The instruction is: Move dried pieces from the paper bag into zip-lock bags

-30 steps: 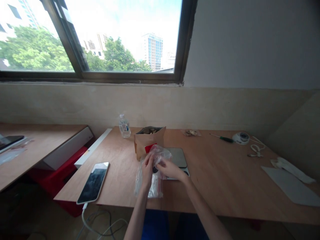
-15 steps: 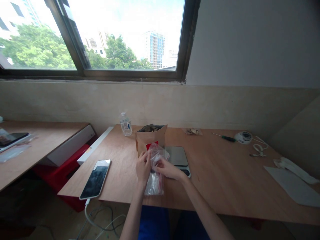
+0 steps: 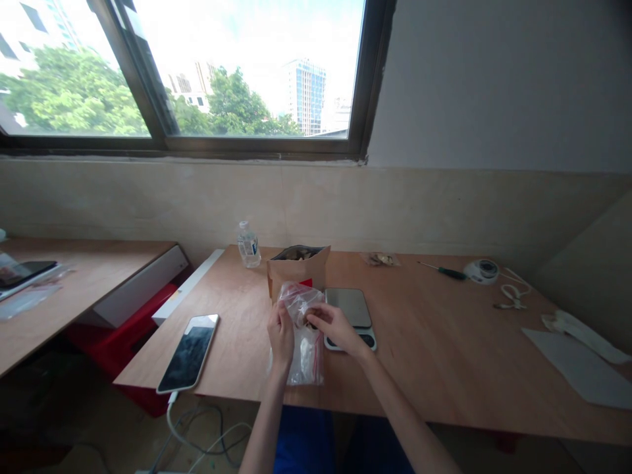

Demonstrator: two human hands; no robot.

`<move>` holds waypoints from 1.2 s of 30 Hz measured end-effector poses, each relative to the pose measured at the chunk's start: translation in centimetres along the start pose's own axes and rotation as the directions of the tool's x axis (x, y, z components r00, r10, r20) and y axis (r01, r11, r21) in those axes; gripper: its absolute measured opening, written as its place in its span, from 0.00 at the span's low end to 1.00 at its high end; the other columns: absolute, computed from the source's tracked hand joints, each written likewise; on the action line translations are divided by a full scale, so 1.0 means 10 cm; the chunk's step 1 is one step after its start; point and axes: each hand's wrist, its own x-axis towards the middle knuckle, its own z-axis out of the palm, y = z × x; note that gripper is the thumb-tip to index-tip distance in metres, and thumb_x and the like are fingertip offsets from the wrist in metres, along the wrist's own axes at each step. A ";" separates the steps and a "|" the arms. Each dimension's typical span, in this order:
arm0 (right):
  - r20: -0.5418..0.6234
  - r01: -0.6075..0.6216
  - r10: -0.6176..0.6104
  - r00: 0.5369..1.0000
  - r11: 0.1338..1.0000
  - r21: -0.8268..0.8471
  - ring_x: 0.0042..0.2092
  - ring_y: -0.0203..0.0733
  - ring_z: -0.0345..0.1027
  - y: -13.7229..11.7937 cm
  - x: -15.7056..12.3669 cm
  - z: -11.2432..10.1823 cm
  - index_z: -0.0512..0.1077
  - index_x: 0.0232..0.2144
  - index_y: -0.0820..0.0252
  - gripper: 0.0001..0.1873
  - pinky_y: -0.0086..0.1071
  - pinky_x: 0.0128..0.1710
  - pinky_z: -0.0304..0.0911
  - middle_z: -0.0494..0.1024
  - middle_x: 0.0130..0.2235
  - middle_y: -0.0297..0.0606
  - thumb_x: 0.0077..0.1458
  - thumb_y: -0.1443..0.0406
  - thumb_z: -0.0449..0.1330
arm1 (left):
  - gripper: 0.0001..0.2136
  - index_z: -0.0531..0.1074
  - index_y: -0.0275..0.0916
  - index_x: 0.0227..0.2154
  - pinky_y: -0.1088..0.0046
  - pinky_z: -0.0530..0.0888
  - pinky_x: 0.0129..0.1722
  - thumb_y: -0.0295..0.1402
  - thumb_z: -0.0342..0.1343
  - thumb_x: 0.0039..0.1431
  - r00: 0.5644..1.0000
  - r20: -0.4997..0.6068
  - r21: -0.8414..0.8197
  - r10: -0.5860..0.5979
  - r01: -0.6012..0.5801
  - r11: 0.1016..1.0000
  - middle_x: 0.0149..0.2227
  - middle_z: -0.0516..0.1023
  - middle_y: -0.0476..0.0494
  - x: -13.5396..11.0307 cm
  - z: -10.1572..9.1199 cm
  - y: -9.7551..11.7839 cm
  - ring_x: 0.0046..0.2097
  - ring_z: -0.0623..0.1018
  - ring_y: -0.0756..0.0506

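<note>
A clear zip bag (image 3: 296, 296) is held up in front of the kraft paper pouch. My left hand (image 3: 281, 334) pinches its left side. At its right side is my right hand (image 3: 336, 326), fingers closed around a small brown piece (image 3: 310, 317) at the bag; the fingertips partly cover it. More clear zip bags with red seal lines (image 3: 306, 365) lie flat on the table beneath my hands. The kraft paper pouch (image 3: 296, 270) stands with its top open, brown pieces inside. A kitchen scale (image 3: 349, 306) with a metal plate sits just right of it.
A water bottle (image 3: 249, 247) stands behind left, and a phone (image 3: 190, 355) with a cable lies left. Towards the back are a filled clear bag (image 3: 381, 259), a screwdriver (image 3: 447, 271) and a white round device (image 3: 481, 271). White sheets (image 3: 582, 368) lie right.
The zip bag has shifted left and tilted towards my left hand. My right hand has risen slightly, and a brown piece now shows at its fingertips. More of the scale is visible.
</note>
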 end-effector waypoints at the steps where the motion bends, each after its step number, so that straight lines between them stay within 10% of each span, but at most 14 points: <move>1: -0.029 -0.007 0.008 1.000 1.000 0.003 0.38 0.40 0.70 -0.01 0.00 -0.04 0.73 0.39 0.60 0.14 0.33 0.38 0.65 0.77 0.38 0.39 0.52 0.58 0.60 | 0.24 0.69 0.37 0.26 0.73 0.65 0.27 0.54 0.43 0.58 1.000 -0.012 0.013 -0.018 0.018 1.000 0.24 0.70 0.48 0.00 -0.01 -0.01 0.27 0.69 0.48; 10: -0.217 0.181 -0.195 0.957 0.980 -0.082 0.35 0.36 0.69 -0.68 0.42 -0.46 0.73 0.40 0.58 0.16 0.27 0.32 0.64 0.76 0.34 0.35 0.51 0.56 0.61 | 0.24 0.71 0.38 0.25 0.70 0.65 0.30 0.51 0.39 0.60 0.979 0.014 0.342 -0.204 0.186 0.921 0.26 0.76 0.42 -0.14 -0.19 -0.28 0.32 0.75 0.42; 16: -0.136 0.348 -0.389 0.911 0.903 -0.253 0.31 0.34 0.66 -1.19 1.02 -0.40 0.73 0.41 0.61 0.16 0.26 0.31 0.61 0.74 0.30 0.33 0.53 0.58 0.59 | 0.22 0.71 0.40 0.27 0.69 0.63 0.31 0.48 0.37 0.62 0.973 0.138 0.545 -0.183 0.080 0.835 0.30 0.78 0.39 -0.25 -0.20 -0.47 0.35 0.76 0.39; 22: 0.125 0.302 -0.279 0.952 0.787 -0.539 0.28 0.33 0.65 -1.13 1.20 -0.27 0.76 0.38 0.61 0.11 0.25 0.27 0.56 0.75 0.27 0.33 0.55 0.64 0.56 | 0.23 0.69 0.40 0.24 0.70 0.63 0.30 0.49 0.37 0.61 0.970 0.163 0.495 -0.180 0.077 0.865 0.28 0.77 0.41 -0.26 -0.22 -0.51 0.34 0.76 0.40; 36: 0.061 0.412 -0.511 0.857 0.609 -0.678 0.37 0.39 0.67 -1.04 1.25 -0.14 0.72 0.39 0.59 0.10 0.32 0.41 0.61 0.74 0.36 0.38 0.58 0.61 0.55 | 0.23 0.71 0.40 0.25 0.69 0.62 0.29 0.49 0.37 0.62 0.971 0.168 0.527 -0.172 0.059 0.848 0.28 0.78 0.40 -0.27 -0.24 -0.55 0.33 0.77 0.40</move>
